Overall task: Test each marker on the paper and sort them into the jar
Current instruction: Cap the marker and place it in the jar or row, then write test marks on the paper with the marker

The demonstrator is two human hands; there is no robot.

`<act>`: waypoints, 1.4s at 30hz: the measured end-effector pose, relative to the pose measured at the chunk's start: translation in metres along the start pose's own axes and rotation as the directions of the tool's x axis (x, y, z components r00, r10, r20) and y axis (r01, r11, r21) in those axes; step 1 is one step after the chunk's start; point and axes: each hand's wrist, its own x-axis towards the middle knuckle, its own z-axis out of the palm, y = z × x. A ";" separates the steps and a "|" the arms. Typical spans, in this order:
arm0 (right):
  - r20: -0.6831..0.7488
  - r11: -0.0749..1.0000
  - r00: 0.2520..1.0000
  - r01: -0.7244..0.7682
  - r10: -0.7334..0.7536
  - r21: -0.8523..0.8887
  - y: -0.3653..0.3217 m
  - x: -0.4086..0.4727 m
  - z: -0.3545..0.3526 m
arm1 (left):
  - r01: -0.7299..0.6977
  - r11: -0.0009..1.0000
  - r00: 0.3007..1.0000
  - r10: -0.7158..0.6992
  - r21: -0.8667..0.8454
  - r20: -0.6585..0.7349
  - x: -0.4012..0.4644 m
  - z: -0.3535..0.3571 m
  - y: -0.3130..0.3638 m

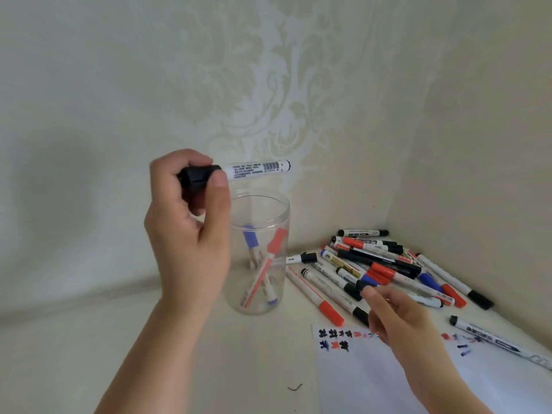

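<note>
My left hand (191, 234) grips a black-capped marker (254, 169) above the clear jar (260, 204) holding blue and red markers (263, 264), while my right hand (397, 318) pinches a cap in the pile (388, 264).

The jar (257, 255) stands upright on the table (89, 339) near the wall (268, 70), with 2 markers (263, 264) leaning inside it; the left hand (191, 222) holds 1 marker (254, 169) level above the jar's mouth; right of the jar a pile of markers (385, 267) lies in the corner; the paper (373, 372) lies in front of the pile; the right hand (397, 318) hovers over the paper's far edge, fingertips at the pile; 1 marker (501, 342) lies alone at the paper's right.
</note>
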 end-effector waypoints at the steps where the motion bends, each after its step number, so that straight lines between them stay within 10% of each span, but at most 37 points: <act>1: -0.017 0.998 0.999 0.035 -0.036 -0.054 -0.002 -0.001 0.002 | 0.003 0.998 0.999 -0.006 0.070 0.035 0.008 0.000 -0.002; 5: -0.070 0.984 0.992 0.093 -0.104 -0.153 -0.003 0.002 0.009 | -0.196 0.837 0.918 -0.027 0.511 0.396 0.020 0.010 -0.018; 10: -0.023 0.904 0.988 0.132 -0.155 -0.406 0.004 0.019 0.005 | -0.310 0.723 0.801 -0.151 0.617 0.579 0.005 0.023 -0.029; 19: 0.264 0.429 0.931 0.352 -0.252 -0.832 0.016 0.035 0.047 | -0.370 0.897 0.776 0.156 0.242 0.611 -0.050 0.028 -0.014; 22: 0.270 0.345 0.934 0.339 -0.233 -0.875 0.020 0.038 0.061 | -0.216 0.966 0.692 0.050 0.140 0.721 -0.079 0.036 -0.013; 26: 0.152 0.687 0.971 0.236 -0.182 -0.687 0.020 0.040 0.046 | 0.094 0.976 0.569 -0.216 0.197 0.794 -0.109 0.047 -0.027; 29: 0.034 0.982 0.999 -0.005 0.012 -0.188 0.015 0.035 0.019 | 0.280 0.942 0.562 -0.316 0.184 0.765 -0.124 0.053 -0.032; 33: 0.202 0.959 0.977 -0.118 0.066 0.259 0.017 0.015 -0.002 | 0.302 0.940 0.415 -0.282 0.161 0.865 -0.143 0.055 -0.027; 42: 0.347 0.968 0.936 -0.038 -0.052 0.247 0.013 -0.001 -0.012 | 0.061 0.997 0.400 -0.065 0.044 0.914 -0.146 0.051 -0.011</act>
